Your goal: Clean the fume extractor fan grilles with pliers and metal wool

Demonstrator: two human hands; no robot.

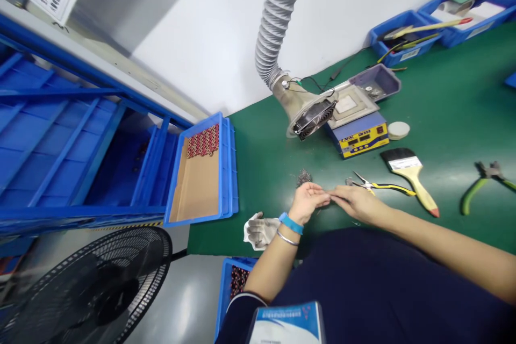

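My left hand [310, 199] and my right hand [355, 202] meet at the fingertips over the green bench. Both are closed in a pinch, and whatever sits between the fingers is too small to make out. Just beyond my left hand lies a small heap of thin metal pieces [303, 176]. Needle-nose pliers [373, 185] with yellow and black handles rest behind my right hand, partly covered by it. A stained white glove [261, 230] lies left of my left wrist.
A blue tray [233, 172] with rows of red ringed parts stands left. A fume hose [278, 21] hangs above a soldering pot [358, 134]. A brush [415, 174], green-handled cutters [486, 180] and blue bins [407, 54] are right. A fan [108, 285] stands lower left.
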